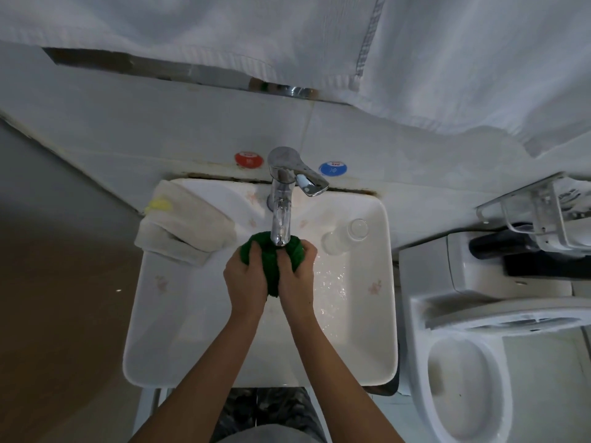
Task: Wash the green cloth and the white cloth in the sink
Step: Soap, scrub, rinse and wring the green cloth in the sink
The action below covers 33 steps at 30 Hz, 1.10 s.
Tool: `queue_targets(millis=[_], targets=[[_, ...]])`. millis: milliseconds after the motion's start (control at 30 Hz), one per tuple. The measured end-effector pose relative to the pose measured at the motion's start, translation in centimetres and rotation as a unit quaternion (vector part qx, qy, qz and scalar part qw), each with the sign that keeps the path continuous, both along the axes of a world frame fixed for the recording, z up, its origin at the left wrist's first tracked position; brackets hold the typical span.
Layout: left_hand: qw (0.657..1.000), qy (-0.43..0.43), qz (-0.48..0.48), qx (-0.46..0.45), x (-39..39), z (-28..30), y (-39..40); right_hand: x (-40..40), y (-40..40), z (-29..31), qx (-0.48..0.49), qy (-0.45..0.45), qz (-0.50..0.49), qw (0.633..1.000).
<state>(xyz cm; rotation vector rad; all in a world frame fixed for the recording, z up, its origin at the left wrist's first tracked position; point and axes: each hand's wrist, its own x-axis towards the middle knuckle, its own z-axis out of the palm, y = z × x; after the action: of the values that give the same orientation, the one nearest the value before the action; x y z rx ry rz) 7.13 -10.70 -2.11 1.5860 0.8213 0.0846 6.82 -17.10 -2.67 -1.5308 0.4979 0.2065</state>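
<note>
A: What takes up most of the view?

B: Large white towels (447, 52) hang across the top, against the pale tiled wall (192, 123). Below them sits a white rectangular ceramic sink (364, 353), and to its right a white toilet with its seat up (463, 362).

A: And on the sink itself?

B: A folded white cloth with a yellow patch (182, 225) lies draped over the back left rim, partly hanging outside. A tall chrome tap (281, 203) stands at the back centre, with its lever swung to the right. A clear drinking glass (347, 236) lies on its side on the right rim.

A: Where is the other cloth?

B: The dark green knitted cloth (271, 260) is bunched up directly under the tap's spout, over the basin. Water glistens on the basin's right side.

A: How are the hands?

B: The left hand (246, 276) grips the cloth's left side, fingers curled over it. The right hand (297, 276) grips the right side likewise, the two hands close together.

A: Anything smaller?

B: A round red sticker (248, 159) and a round blue sticker (332, 168) on the wall flank the tap.
</note>
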Motion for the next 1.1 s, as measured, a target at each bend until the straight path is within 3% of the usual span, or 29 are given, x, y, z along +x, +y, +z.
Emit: queue_targets(millis=[133, 400, 533, 667, 933, 1100], targets=[[0.998, -0.02, 0.016, -0.051, 0.0, 0.8, 0.0, -1.0, 0.2, -0.2, -0.059, -0.022, 0.012, 0.998], [0.982, -0.004, -0.092, -0.163, -1.4, 1.2, 0.6, -0.3, -0.6, -0.3, 0.073, 0.041, -0.043, 0.996], [0.991, -0.004, -0.077, -0.11, -1.5, 0.7, 2.3, 0.3, -1.6, -0.1, 0.05, 0.031, -0.057, 0.997], [0.992, -0.016, -0.105, -0.061, -0.8, 1.1, 3.5, 0.5, -1.7, 0.7, 0.094, 0.029, -0.035, 0.995], [0.973, 0.018, -0.197, -0.123, 0.0, 2.0, 2.8, 0.5, -1.6, 0.8, 0.158, 0.042, 0.044, 0.986], [0.969, 0.013, -0.187, -0.158, -0.8, 1.8, 1.3, 0.1, -0.7, 0.1, 0.146, 0.032, 0.009, 0.989]])
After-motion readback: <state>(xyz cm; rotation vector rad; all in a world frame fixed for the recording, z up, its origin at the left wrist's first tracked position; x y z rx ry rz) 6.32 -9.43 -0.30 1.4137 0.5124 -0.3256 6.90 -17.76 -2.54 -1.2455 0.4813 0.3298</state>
